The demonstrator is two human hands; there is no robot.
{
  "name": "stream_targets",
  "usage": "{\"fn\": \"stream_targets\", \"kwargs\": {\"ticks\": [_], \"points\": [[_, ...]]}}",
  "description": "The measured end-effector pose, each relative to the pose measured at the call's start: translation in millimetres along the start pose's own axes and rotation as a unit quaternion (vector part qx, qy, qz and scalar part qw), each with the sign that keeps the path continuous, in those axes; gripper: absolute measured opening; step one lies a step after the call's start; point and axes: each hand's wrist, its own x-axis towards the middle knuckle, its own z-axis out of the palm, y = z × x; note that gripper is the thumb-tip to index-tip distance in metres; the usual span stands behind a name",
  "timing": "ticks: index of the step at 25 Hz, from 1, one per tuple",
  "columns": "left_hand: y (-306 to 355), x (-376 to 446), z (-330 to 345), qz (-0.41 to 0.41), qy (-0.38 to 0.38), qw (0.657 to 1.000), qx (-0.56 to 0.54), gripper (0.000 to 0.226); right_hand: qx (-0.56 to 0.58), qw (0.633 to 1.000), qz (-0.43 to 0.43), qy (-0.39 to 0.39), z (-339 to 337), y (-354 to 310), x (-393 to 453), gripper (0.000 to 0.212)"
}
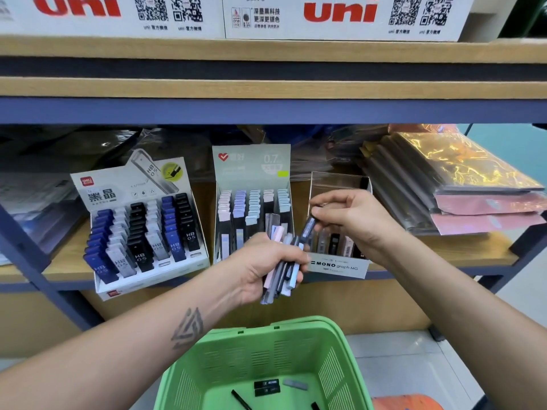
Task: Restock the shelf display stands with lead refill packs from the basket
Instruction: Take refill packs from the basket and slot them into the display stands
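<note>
Left hand [263, 261] grips a fanned bundle of lead refill packs [281, 270] above the basket [334, 344]; right hand [352, 220] pinches one dark pack [307, 229] before the MONO stand [337, 266]; risk: loose bundle slipping, or pack misfiled.

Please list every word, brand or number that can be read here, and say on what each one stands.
"uni": white boxes on the upper shelf, beside QR codes
"UMN-S": same boxes, right one
"HB 0.5": packs in the left display stand
"deli": red logo, same stand
"0.7": middle display stand
"MONO graph MG": front of the right display box
Small Chinese print and barcodes: too small to read.
</note>
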Motion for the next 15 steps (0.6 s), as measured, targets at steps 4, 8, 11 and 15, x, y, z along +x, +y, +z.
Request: {"fn": "stream_targets", "kwargs": {"ticks": [4,8,11,15], "points": [[5.1,2.8,0.3,0.026,0.031,0.997,-0.069,0.034,0.005,1.000,0.007,0.005,-12.7,-3.7,-1.1,0.010],[5.2,1.4,8.6,0.035,0.046,0.995,-0.087,0.031,-0.004,1.000,0.002,-0.020,-15.9,-2.5,-4.0,0.010],[5.9,4.9,10.7,0.053,0.065,0.992,-0.090,0.030,0.003,0.998,-0.023,-0.060,-26.1,-3.7,-4.3,0.014],[3.3,11.7,12.9,0.092,0.122,0.988,-0.038,0.029,-0.010,0.996,-0.030,-0.084,-33.1,-2.3,-5.5,0.026]]}}
